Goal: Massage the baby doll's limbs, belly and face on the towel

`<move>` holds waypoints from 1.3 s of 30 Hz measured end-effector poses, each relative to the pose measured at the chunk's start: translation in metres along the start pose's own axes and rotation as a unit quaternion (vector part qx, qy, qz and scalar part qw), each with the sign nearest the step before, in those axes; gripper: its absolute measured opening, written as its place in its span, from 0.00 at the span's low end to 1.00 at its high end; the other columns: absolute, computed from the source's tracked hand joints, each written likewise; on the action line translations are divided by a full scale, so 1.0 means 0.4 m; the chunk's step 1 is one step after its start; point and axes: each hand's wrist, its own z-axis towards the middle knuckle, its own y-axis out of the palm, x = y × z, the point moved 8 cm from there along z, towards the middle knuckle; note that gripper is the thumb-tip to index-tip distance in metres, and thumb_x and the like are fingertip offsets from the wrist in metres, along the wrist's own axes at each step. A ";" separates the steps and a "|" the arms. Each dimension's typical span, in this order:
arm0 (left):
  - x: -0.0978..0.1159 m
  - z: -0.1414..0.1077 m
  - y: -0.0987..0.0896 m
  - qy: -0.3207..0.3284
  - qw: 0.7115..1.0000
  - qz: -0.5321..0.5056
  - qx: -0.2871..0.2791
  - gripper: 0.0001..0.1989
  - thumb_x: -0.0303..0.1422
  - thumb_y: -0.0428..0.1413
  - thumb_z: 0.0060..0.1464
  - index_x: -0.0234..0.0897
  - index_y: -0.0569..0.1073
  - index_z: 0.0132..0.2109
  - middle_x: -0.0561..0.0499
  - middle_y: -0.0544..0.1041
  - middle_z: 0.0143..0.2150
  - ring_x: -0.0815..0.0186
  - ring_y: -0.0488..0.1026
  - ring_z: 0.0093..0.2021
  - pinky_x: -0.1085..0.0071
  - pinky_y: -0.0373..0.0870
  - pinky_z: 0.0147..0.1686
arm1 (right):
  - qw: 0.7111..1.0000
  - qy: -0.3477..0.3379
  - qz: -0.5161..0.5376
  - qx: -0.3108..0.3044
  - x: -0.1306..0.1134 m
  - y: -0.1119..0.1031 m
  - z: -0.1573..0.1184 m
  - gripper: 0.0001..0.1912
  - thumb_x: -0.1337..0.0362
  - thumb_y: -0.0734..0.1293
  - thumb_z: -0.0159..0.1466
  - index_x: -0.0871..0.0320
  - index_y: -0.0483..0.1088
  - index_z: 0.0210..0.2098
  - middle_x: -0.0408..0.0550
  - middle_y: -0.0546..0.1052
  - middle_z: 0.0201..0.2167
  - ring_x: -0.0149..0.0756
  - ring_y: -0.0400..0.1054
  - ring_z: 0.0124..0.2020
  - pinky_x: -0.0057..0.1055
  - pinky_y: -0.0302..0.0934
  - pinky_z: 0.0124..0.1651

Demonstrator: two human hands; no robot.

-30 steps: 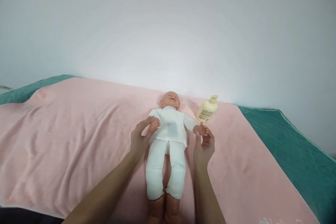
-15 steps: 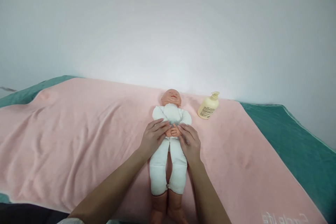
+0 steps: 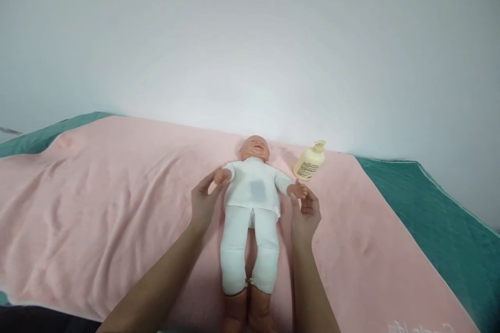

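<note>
A baby doll (image 3: 253,197) in a white top and white trousers lies on its back on a pink blanket (image 3: 148,208), head away from me and bare feet towards me. My left hand (image 3: 204,199) is closed on the doll's hand at the left of the picture, thumb and fingers round it. At the other side, my right hand (image 3: 307,217) grips the doll's other hand from below. Both doll arms are spread out from its body. A grey square patch shows on the front of the top.
A pale yellow pump bottle (image 3: 309,162) stands on the blanket to the right of the doll's head, close beyond my right hand. Under the blanket lies a green cloth (image 3: 425,208), showing at both sides. A white wall (image 3: 250,41) rises behind.
The doll's arms, folded together over its belly before, are now drawn apart to either side. Both my hands moved outwards with them, and the grey patch has come into view.
</note>
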 end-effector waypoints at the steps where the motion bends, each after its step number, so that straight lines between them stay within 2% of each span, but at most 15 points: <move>1: -0.013 0.010 -0.026 -0.029 0.998 -0.035 0.041 0.17 0.37 0.61 0.55 0.39 0.76 0.51 0.47 0.76 0.54 0.56 0.71 0.57 0.57 0.66 0.59 | 0.999 0.028 0.023 0.024 0.017 -0.017 0.010 0.23 0.59 0.71 0.58 0.58 0.69 0.51 0.55 0.72 0.55 0.44 0.67 0.57 0.48 0.59 0.61; 4: -0.072 0.036 -0.092 -0.093 0.977 -0.130 0.142 0.16 0.38 0.60 0.56 0.39 0.75 0.51 0.47 0.75 0.55 0.60 0.70 0.58 0.62 0.65 0.59 | 0.991 0.105 0.063 0.056 0.079 -0.061 0.037 0.27 0.56 0.72 0.56 0.58 0.68 0.53 0.54 0.66 0.61 0.42 0.61 0.62 0.46 0.55 0.64; 7: -0.154 0.049 -0.119 -0.166 0.945 -0.224 0.172 0.13 0.41 0.57 0.59 0.41 0.74 0.48 0.47 0.75 0.52 0.64 0.73 0.54 0.68 0.71 0.55 | 0.972 0.189 0.122 0.074 0.153 -0.094 0.050 0.31 0.54 0.72 0.54 0.56 0.66 0.54 0.53 0.66 0.61 0.41 0.62 0.61 0.43 0.57 0.64; 10: -0.210 0.046 -0.131 -0.217 0.913 -0.280 0.200 0.11 0.41 0.54 0.62 0.41 0.73 0.46 0.46 0.76 0.48 0.66 0.75 0.50 0.71 0.74 0.51 | 0.957 0.225 0.156 0.097 0.204 -0.119 0.054 0.32 0.54 0.73 0.53 0.55 0.66 0.55 0.51 0.67 0.60 0.38 0.64 0.59 0.41 0.60 0.61; 14: -0.224 0.042 -0.131 -0.239 0.891 -0.322 0.214 0.06 0.37 0.53 0.64 0.41 0.73 0.43 0.49 0.77 0.44 0.70 0.76 0.46 0.74 0.74 0.49 | 0.960 0.228 0.139 0.085 0.229 -0.126 0.059 0.30 0.54 0.72 0.54 0.54 0.67 0.54 0.48 0.69 0.58 0.38 0.66 0.58 0.40 0.64 0.59; 18: -0.206 0.042 -0.130 -0.231 0.893 -0.322 0.214 0.05 0.33 0.52 0.64 0.41 0.73 0.41 0.50 0.77 0.40 0.71 0.76 0.43 0.74 0.74 0.48 | 0.959 0.234 0.135 0.080 0.225 -0.122 0.057 0.32 0.54 0.72 0.54 0.55 0.65 0.56 0.48 0.69 0.58 0.37 0.66 0.58 0.38 0.64 0.59; 23: -0.152 0.045 -0.118 -0.166 0.930 -0.268 0.187 0.08 0.35 0.57 0.60 0.44 0.74 0.46 0.51 0.77 0.45 0.69 0.75 0.48 0.72 0.72 0.51 | 0.959 0.228 0.145 0.085 0.186 -0.110 0.049 0.33 0.54 0.73 0.54 0.56 0.64 0.56 0.51 0.67 0.61 0.39 0.65 0.59 0.40 0.61 0.62; 27: -0.084 0.034 -0.098 -0.096 0.965 -0.176 0.167 0.12 0.37 0.59 0.57 0.40 0.75 0.48 0.47 0.74 0.54 0.64 0.71 0.57 0.66 0.66 0.58 | 0.975 0.169 0.116 0.082 0.120 -0.090 0.044 0.27 0.56 0.73 0.55 0.57 0.68 0.52 0.53 0.67 0.60 0.41 0.64 0.60 0.43 0.56 0.64; 29: -0.042 0.026 -0.070 -0.048 0.984 -0.123 0.120 0.15 0.37 0.60 0.56 0.39 0.75 0.50 0.45 0.73 0.57 0.60 0.69 0.59 0.61 0.65 0.60 | 0.987 0.117 0.081 0.070 0.076 -0.072 0.039 0.24 0.56 0.73 0.56 0.57 0.69 0.49 0.53 0.69 0.59 0.42 0.65 0.59 0.45 0.55 0.64; 32: 0.006 0.008 -0.016 0.024 0.999 -0.038 0.020 0.17 0.36 0.61 0.55 0.40 0.75 0.51 0.44 0.73 0.58 0.55 0.67 0.61 0.55 0.64 0.60 | 0.998 0.043 0.034 0.043 0.014 -0.037 0.020 0.21 0.58 0.72 0.57 0.57 0.69 0.48 0.53 0.73 0.54 0.43 0.67 0.57 0.48 0.57 0.63; 35: 0.040 -0.017 0.036 0.135 0.987 0.044 -0.076 0.13 0.34 0.61 0.54 0.41 0.77 0.47 0.45 0.76 0.54 0.54 0.67 0.61 0.52 0.62 0.60 | 0.999 -0.016 -0.018 -0.023 -0.024 0.009 -0.008 0.20 0.60 0.71 0.58 0.57 0.69 0.49 0.53 0.75 0.50 0.42 0.70 0.53 0.49 0.60 0.60; 37: 0.054 -0.038 0.068 0.216 0.963 0.095 -0.131 0.11 0.31 0.60 0.54 0.42 0.77 0.46 0.46 0.78 0.51 0.55 0.68 0.60 0.51 0.63 0.59 | 0.992 -0.063 -0.056 -0.089 -0.039 0.046 -0.029 0.17 0.62 0.69 0.60 0.57 0.70 0.49 0.53 0.75 0.50 0.41 0.70 0.53 0.48 0.61 0.60; 39: 0.055 -0.055 0.094 0.270 0.936 0.148 -0.171 0.11 0.29 0.58 0.55 0.42 0.77 0.46 0.46 0.79 0.50 0.55 0.70 0.59 0.52 0.63 0.59 | 0.977 -0.124 -0.080 -0.155 -0.051 0.081 -0.050 0.15 0.65 0.68 0.61 0.55 0.71 0.48 0.52 0.75 0.50 0.41 0.69 0.54 0.47 0.62 0.60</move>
